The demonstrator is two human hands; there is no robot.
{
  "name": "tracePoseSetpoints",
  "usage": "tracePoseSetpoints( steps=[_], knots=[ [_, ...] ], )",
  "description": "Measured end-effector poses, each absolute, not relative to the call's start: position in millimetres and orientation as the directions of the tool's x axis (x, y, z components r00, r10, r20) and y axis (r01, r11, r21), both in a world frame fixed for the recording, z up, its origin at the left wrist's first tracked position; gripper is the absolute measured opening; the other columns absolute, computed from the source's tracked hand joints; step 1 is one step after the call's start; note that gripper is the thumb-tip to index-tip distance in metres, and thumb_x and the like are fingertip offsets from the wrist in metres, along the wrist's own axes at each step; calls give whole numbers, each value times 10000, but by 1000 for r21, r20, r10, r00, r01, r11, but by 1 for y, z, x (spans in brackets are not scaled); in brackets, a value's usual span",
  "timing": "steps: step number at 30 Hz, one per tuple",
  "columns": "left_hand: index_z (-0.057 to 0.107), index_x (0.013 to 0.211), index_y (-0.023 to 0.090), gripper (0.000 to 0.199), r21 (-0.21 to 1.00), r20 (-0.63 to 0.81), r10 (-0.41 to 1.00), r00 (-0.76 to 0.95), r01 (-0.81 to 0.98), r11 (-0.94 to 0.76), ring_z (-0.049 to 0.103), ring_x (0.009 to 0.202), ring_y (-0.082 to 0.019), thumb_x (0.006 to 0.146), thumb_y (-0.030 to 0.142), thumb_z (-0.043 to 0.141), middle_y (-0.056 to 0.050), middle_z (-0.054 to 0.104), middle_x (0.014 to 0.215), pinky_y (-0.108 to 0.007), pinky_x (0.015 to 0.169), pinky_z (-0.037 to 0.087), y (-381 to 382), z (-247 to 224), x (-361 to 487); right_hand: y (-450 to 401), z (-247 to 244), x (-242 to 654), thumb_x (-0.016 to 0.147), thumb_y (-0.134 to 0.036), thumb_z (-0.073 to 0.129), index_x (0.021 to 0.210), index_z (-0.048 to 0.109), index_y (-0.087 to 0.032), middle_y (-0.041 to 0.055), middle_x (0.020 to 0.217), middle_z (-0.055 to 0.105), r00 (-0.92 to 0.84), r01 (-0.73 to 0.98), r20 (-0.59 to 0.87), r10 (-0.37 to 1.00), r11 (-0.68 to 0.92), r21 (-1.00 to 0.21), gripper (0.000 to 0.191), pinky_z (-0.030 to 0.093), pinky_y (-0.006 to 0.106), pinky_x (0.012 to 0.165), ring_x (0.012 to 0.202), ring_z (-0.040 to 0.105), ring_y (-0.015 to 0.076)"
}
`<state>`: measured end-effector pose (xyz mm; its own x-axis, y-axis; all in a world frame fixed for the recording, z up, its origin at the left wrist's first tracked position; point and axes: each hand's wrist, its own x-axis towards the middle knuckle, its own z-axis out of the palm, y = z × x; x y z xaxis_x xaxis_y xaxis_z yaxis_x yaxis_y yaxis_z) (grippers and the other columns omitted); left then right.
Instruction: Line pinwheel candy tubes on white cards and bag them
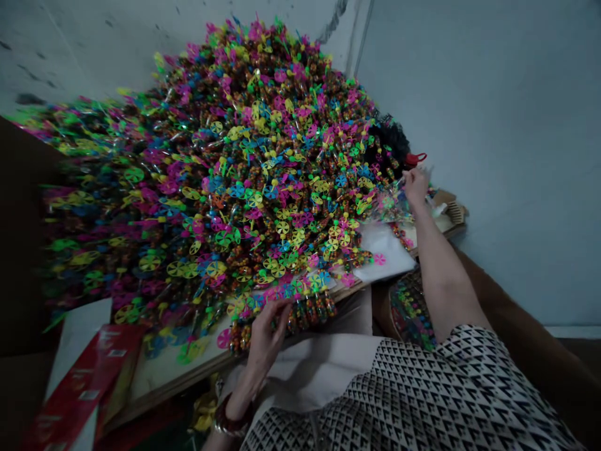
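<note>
Pinwheel tubes [313, 311] | row beside left fingers [273, 308] | (wheels toward pile [253, 169])

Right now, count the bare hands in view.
2: left hand at the row of filled tubes near the board edge; right hand just below the red loop, by the pile's right end.

The space is enclosed by two walls, dimly lit in a cool, bluish cast. The whitish back wall [98, 44] is marked with dark spots, and a dark, ragged streak [334, 19] is seen near its right end. The smooth blue-grey side wall [498, 125] is met at a vertical seam [364, 37]. Low on the right, it is edged by a pale baseboard [573, 332] — dark floor [585, 349] is glimpsed below. A light-topped wooden table [162, 376] is set before the walls, its layered edge exposed.
</note>
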<state>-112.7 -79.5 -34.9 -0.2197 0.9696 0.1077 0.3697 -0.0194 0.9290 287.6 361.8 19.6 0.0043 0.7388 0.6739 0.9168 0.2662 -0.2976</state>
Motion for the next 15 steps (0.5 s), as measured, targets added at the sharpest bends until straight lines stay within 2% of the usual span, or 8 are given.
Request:
tracePoseSetpoints(
  steps=[3, 6, 7, 9, 11, 13, 15],
  knots=[
    [684, 924, 184, 236, 982, -23, 982, -190, 182, 59, 618, 788, -170, 834, 394, 622, -41, 688, 844, -269, 743, 482, -75, -30, -98, 341, 27, 284, 964, -378, 358, 746, 554, -177, 49, 761, 552, 83, 900, 750, 656, 274, -340, 355, 400, 351, 804, 800, 501, 196],
    [670, 947, 168, 304, 961, -224, 974, -30, -175, 215, 631, 783, -171, 825, 444, 635, -50, 687, 826, -273, 749, 491, -59, -20, -72, 302, 29, 266, 970, -414, 349, 726, 519, -195, 22, 733, 524, 83, 854, 791, 607, 365, -370, 369, 407, 327, 776, 774, 510, 182],
    [664, 965, 158, 330, 910, -278, 958, 76, -300, 288, 640, 796, -174, 827, 456, 632, -62, 691, 848, -281, 770, 496, -49, -16, -61, 286, 27, 260, 967, -425, 355, 709, 505, -200, 15, 715, 514, 72, 836, 794, 604, 397, -378, 373, 410, 319, 758, 757, 511, 179],
    [640, 1051, 139, 410, 723, -328, 881, 341, -510, 466, 656, 881, -194, 836, 487, 609, -115, 688, 1009, -320, 850, 498, -20, -10, -36, 249, 20, 246, 962, -429, 366, 683, 485, -208, 13, 696, 508, 19, 809, 778, 628, 447, -381, 375, 413, 309, 731, 736, 513, 177],
    [599, 1125, 109, 524, 522, -289, 773, 564, -584, 621, 635, 1026, -229, 836, 545, 573, -176, 621, 1195, -362, 942, 476, 21, -8, -12, 207, 9, 234, 956, -417, 381, 675, 489, -214, 22, 696, 521, -66, 787, 734, 675, 487, -377, 363, 418, 310, 725, 741, 519, 181],
    [566, 1155, 73, 637, 409, -271, 684, 677, -563, 718, 624, 1059, -271, 816, 611, 547, -218, 595, 1209, -417, 936, 489, 67, -12, 12, 165, -5, 224, 950, -406, 388, 683, 514, -222, 32, 698, 538, -157, 758, 662, 733, 519, -395, 348, 430, 322, 730, 752, 528, 191],
    [575, 1096, 66, 594, 389, -356, 668, 653, -547, 742, 655, 948, -265, 822, 591, 546, -195, 645, 1061, -421, 850, 532, 108, -22, 34, 129, -20, 218, 941, -406, 398, 697, 547, -238, 37, 706, 559, -263, 702, 544, 797, 545, -458, 332, 451, 349, 744, 764, 542, 206]
  ],
)
